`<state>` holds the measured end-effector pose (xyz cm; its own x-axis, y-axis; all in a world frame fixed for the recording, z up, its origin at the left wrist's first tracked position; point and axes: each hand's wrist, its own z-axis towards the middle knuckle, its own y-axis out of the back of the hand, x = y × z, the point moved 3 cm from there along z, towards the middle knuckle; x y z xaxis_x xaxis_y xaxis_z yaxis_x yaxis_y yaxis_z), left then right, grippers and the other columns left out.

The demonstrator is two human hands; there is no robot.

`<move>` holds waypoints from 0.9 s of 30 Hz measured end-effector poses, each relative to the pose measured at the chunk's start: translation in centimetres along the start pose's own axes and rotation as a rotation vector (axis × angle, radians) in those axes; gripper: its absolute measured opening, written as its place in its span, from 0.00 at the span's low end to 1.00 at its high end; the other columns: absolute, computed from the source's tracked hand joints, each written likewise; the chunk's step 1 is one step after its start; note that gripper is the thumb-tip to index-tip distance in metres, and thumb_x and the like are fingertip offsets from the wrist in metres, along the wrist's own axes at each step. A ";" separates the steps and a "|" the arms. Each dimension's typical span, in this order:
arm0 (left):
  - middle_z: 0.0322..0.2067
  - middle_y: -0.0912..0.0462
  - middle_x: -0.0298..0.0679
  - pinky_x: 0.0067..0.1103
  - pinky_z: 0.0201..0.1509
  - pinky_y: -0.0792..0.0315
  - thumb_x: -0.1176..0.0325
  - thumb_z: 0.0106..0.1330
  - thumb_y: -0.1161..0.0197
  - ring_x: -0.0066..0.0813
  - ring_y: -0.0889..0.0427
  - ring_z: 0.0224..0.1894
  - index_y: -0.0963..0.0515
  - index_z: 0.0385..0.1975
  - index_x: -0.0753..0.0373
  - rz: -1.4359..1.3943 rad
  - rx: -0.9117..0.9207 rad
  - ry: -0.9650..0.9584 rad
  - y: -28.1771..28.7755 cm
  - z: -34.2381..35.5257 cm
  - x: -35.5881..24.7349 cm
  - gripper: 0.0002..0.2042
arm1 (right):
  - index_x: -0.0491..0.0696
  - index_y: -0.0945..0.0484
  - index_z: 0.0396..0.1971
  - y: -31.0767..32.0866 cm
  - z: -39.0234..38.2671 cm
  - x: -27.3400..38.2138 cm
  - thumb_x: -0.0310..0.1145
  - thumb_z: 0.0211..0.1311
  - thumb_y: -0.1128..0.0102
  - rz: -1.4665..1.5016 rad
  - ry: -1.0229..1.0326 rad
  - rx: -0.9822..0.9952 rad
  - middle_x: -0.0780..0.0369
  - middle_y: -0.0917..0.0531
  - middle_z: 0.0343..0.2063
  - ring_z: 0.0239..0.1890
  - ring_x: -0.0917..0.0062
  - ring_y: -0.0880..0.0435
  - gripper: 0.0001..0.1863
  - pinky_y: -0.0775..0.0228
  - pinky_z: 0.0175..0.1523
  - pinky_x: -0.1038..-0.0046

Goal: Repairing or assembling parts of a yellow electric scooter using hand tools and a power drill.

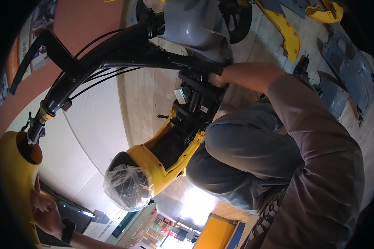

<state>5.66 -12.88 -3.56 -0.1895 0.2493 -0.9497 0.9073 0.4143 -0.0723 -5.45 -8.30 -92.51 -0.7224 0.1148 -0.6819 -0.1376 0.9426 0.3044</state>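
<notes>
A partly stripped yellow scooter fills the left and middle of the head view, its black tubular frame (129, 56) running across. My right arm reaches in from the right, and my right hand (217, 79) is at the frame's end, beside black inner parts (199, 99). Its fingers are hidden behind the frame. At the lower left, my left hand (45, 207), with a dark watch on the wrist, has its fingers bent against a hollow yellow cover (14, 166). This cover surrounds the end of the steering tube (36, 126).
Yellow bodywork (153, 166) carries a dark rounded part in clear plastic wrap (129, 189). A grey panel (191, 20) and a wheel (239, 23) are at the top. Loose yellow (289, 35) and grey panels (349, 66) lie on the floor at right, beyond my bent knees (245, 141).
</notes>
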 end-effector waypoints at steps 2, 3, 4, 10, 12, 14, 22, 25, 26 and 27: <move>0.17 0.48 0.27 0.19 0.23 0.53 0.64 0.62 0.53 0.17 0.51 0.17 0.55 0.46 0.58 0.071 -0.076 -0.092 -0.3 0.0 0.7 0.20 | 0.54 0.15 0.28 0.6 -0.3 -0.4 0.42 0.58 0.47 0.166 -0.088 -0.034 0.64 0.15 0.32 0.36 0.71 0.17 0.12 0.26 0.39 0.64; 0.17 0.48 0.26 0.19 0.22 0.53 0.61 0.60 0.51 0.17 0.51 0.16 0.50 0.40 0.57 0.106 -0.112 -0.136 -0.3 0.1 1.0 0.17 | 0.54 0.15 0.28 0.6 -0.9 0.1 0.41 0.57 0.46 0.251 -0.130 -0.048 0.64 0.15 0.32 0.36 0.71 0.17 0.12 0.26 0.39 0.64; 0.16 0.48 0.26 0.19 0.21 0.54 0.58 0.58 0.48 0.17 0.51 0.16 0.46 0.34 0.56 0.138 -0.147 -0.180 -0.3 0.1 1.2 0.15 | 0.53 0.15 0.28 0.6 -1.1 -0.2 0.41 0.57 0.46 0.336 -0.171 -0.062 0.64 0.15 0.32 0.36 0.71 0.17 0.12 0.26 0.39 0.64; 0.19 0.48 0.27 0.20 0.25 0.52 0.63 0.65 0.52 0.19 0.50 0.19 0.58 0.52 0.56 0.038 -0.040 -0.039 0.1 -0.3 -0.7 0.23 | 0.51 0.14 0.28 1.2 -2.5 -1.6 0.38 0.56 0.46 0.824 -0.456 -0.169 0.65 0.14 0.31 0.36 0.72 0.15 0.12 0.23 0.37 0.63; 0.21 0.48 0.28 0.21 0.29 0.50 0.70 0.72 0.58 0.21 0.49 0.22 0.72 0.71 0.58 -0.092 0.086 0.122 0.6 0.0 -1.1 0.35 | 0.52 0.14 0.27 1.5 -3.2 -1.4 0.37 0.56 0.46 0.735 -0.477 -0.115 0.65 0.15 0.30 0.35 0.73 0.15 0.11 0.23 0.37 0.63; 0.21 0.48 0.28 0.20 0.28 0.50 0.73 0.70 0.60 0.19 0.50 0.21 0.73 0.70 0.60 -0.098 0.102 0.106 1.4 0.6 -0.7 0.35 | 0.53 0.14 0.25 1.3 -3.8 -1.2 0.36 0.56 0.46 0.648 -0.493 -0.062 0.66 0.15 0.30 0.35 0.73 0.15 0.11 0.24 0.37 0.63; 0.16 0.48 0.26 0.19 0.21 0.55 0.58 0.56 0.47 0.17 0.52 0.16 0.47 0.34 0.55 0.334 -0.214 -0.279 -1.6 -0.4 2.0 0.17 | 0.54 0.18 0.20 1.4 -3.6 -0.7 0.35 0.56 0.44 0.524 -0.406 -0.093 0.69 0.17 0.28 0.32 0.77 0.17 0.09 0.27 0.32 0.69; 0.15 0.47 0.25 0.20 0.20 0.56 0.52 0.53 0.41 0.17 0.52 0.15 0.39 0.21 0.52 0.469 -0.315 -0.403 -1.2 -0.6 1.2 0.16 | 0.55 0.19 0.18 1.8 -3.6 -0.5 0.34 0.56 0.43 0.479 -0.368 -0.092 0.70 0.17 0.27 0.31 0.79 0.17 0.09 0.28 0.30 0.71; 0.18 0.48 0.26 0.20 0.24 0.53 0.61 0.62 0.50 0.18 0.52 0.19 0.56 0.46 0.55 0.126 -0.107 -0.147 -0.1 -0.1 0.3 0.22 | 0.55 0.19 0.17 1.7 -3.8 -0.2 0.34 0.56 0.43 0.468 -0.358 -0.087 0.70 0.18 0.27 0.31 0.79 0.17 0.09 0.28 0.29 0.72; 0.22 0.49 0.28 0.21 0.29 0.50 0.70 0.72 0.59 0.20 0.51 0.22 0.73 0.71 0.58 -0.213 0.098 0.112 0.4 0.3 -0.4 0.34 | 0.55 0.20 0.16 1.8 -3.9 -0.1 0.34 0.56 0.43 0.455 -0.348 -0.086 0.70 0.18 0.26 0.30 0.80 0.18 0.10 0.28 0.28 0.72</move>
<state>6.16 -13.04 -3.32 -0.4158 0.2627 -0.8707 0.8733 0.3826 -0.3016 -8.26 -7.88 -89.28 -0.4586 0.6128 -0.6435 0.0704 0.7469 0.6612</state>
